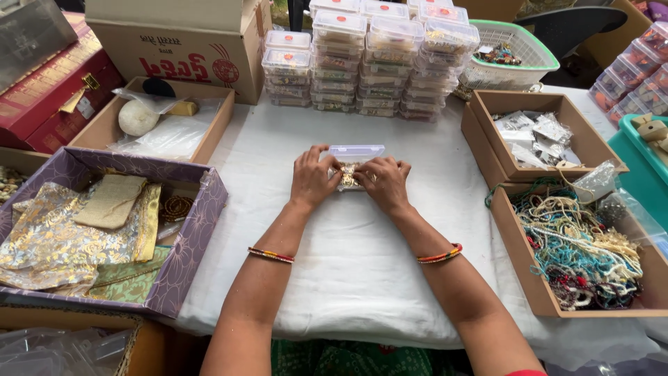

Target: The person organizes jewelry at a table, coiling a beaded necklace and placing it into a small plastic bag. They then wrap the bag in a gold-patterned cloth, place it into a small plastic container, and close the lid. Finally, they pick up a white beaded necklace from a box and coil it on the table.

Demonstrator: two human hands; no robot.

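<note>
A small clear plastic box [353,161] is held at the middle of the white-covered surface [348,278], directly ahead of the person and pinned between both hands. The left hand [313,178] is closed on its left end and the right hand [385,182] on its right end, so neither hand is nearer than the other. The box's long axis runs left to right, across the line of the forearms. Its lid is seen raised at the far edge, and gold-coloured pieces are glimpsed inside between the thumbs; exactly what they are cannot be told.

One such box is being handled. Beyond it, stacked clear boxes [369,63] with small red labels are ranged in about four columns; their exact number cannot be counted. A green-rimmed white basket [511,50] is set to their right. Two open cardboard trays are placed at the right: the nearer tray [529,278] is filled with tangled bead strings, the farther tray [584,139] with small clear packets. At the left, one purple box [188,251] of gold and green fabric pouches is seen, with a brown tray [216,125] behind it. One striped bangle is worn on each wrist.
</note>
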